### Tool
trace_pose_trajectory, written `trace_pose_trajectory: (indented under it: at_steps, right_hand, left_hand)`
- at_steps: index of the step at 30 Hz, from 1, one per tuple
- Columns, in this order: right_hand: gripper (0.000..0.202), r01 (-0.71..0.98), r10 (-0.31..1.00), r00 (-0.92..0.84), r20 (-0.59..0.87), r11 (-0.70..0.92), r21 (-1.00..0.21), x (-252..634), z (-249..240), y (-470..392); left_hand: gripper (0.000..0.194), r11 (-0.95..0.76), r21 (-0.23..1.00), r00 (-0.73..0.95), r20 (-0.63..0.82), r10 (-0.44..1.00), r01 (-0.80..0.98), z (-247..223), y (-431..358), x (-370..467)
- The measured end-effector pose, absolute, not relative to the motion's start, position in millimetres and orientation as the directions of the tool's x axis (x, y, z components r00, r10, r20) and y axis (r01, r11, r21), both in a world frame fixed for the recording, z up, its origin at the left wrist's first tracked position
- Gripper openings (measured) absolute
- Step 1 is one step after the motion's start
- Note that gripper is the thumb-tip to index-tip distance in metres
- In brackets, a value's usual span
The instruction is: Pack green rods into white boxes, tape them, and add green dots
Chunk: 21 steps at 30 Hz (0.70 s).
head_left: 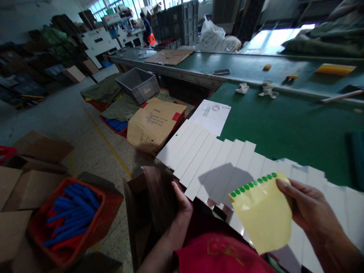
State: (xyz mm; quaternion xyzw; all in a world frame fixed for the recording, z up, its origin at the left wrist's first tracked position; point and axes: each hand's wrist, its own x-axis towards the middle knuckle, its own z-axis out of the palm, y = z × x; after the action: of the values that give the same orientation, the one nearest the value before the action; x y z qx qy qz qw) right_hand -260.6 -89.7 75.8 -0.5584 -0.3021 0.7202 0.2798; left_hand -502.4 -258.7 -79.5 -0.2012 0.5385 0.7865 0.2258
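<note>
My right hand (309,204) pinches the upper right corner of a yellow sticker sheet (264,216). A row of green round dots runs along the sheet's top edge. Beneath it, long white boxes (199,155) lie side by side on the green table, and the sheet throws a shadow on them. One green dot (176,135) sits on the box at the far left. My left hand (183,206) is at the near left edge of the boxes, one digit stretched out and the rest partly hidden; it seems to hold nothing.
A printed paper (210,115) lies behind the boxes on the green table (273,125). Left of the table are an open carton (136,227), a red crate (110,201) of blue pieces, a brown paper bag (156,121) and a grey bin (139,85). Someone stands far back.
</note>
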Motion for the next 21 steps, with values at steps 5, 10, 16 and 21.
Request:
trace_pose_trajectory:
  at_steps: [5, 10, 16, 21]
  right_hand:
    - [0.037, -0.116, 0.817, -0.189, -0.545, -0.570, -0.813, -229, 92, -86]
    - [0.021, -0.124, 0.873, -0.060, -0.483, -0.487, -0.865, -180, 107, -82]
    - [0.020, -0.184, 0.866, -0.076, -0.495, -0.500, -0.846, -139, 99, -81]
    - [0.017, -0.199, 0.854, -0.118, -0.507, -0.521, -0.830, -123, 102, -77]
  left_hand:
    - [0.074, -0.299, 0.771, -0.827, -0.519, 0.217, -0.562, -80, -235, -484]
    - [0.081, -0.221, 0.832, -0.854, -0.455, 0.251, -0.508, -76, -228, -492]
    - [0.088, -0.087, 0.925, -0.918, -0.351, 0.185, -0.371, -75, -227, -483]
    - [0.053, 0.056, 0.967, -0.961, -0.253, 0.115, -0.249, -68, -245, -457]
